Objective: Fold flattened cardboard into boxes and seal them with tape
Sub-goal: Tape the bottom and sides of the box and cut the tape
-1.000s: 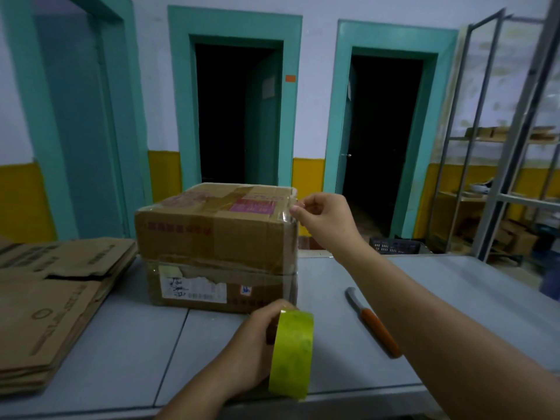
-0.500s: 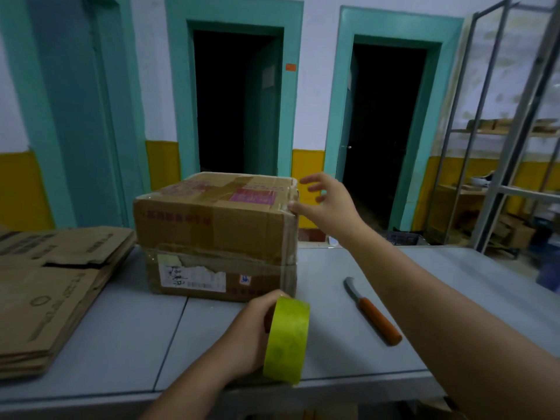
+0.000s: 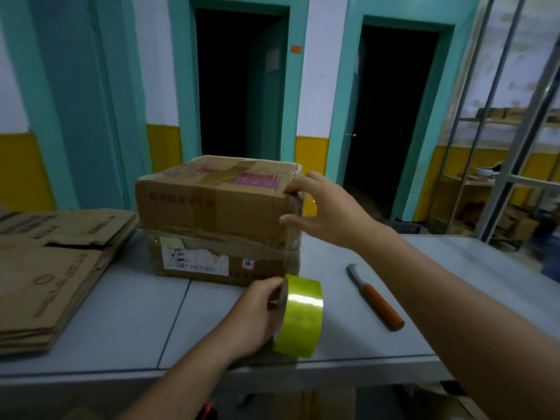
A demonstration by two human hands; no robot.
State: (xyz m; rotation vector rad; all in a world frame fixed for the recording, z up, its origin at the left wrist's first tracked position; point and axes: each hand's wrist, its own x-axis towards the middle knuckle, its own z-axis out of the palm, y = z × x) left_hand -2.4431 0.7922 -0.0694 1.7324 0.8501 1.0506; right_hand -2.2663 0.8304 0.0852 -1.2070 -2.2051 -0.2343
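Since a moment ago the right hand (image 3: 330,210) has dropped from the top corner of the box (image 3: 218,219) to its right edge, fingers spread flat, pressing clear tape down. Below the box's near right corner, the left hand (image 3: 254,316) grips the yellow-green tape roll (image 3: 300,316), glossy and round, a strip running up to the box. Slack could let the tape wrinkle or stick crooked on the worn, creased cardboard. Right of the box lies an orange-handled knife (image 3: 375,298); left, flat cardboard sheets (image 3: 45,268) are stacked on the smooth grey table (image 3: 127,322).
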